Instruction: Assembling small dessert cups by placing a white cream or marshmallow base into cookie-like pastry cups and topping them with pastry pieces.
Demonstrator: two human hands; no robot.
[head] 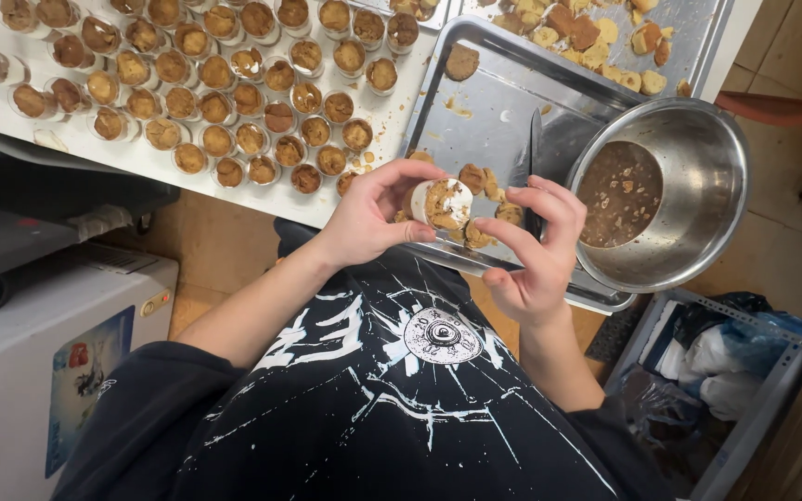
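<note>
Gripping small cup (445,203) w/ left hand (375,215) over tray (503,111) edge — right hand (538,249) half-open, fingertips just beside cup — bowl (698,199) to right, filled cups (225,93) on table.

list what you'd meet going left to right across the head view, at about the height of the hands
white appliance → left hand → small cup pinched in its fingers → right hand → steel bowl of brown mix → blue bags in a metal rack
</note>
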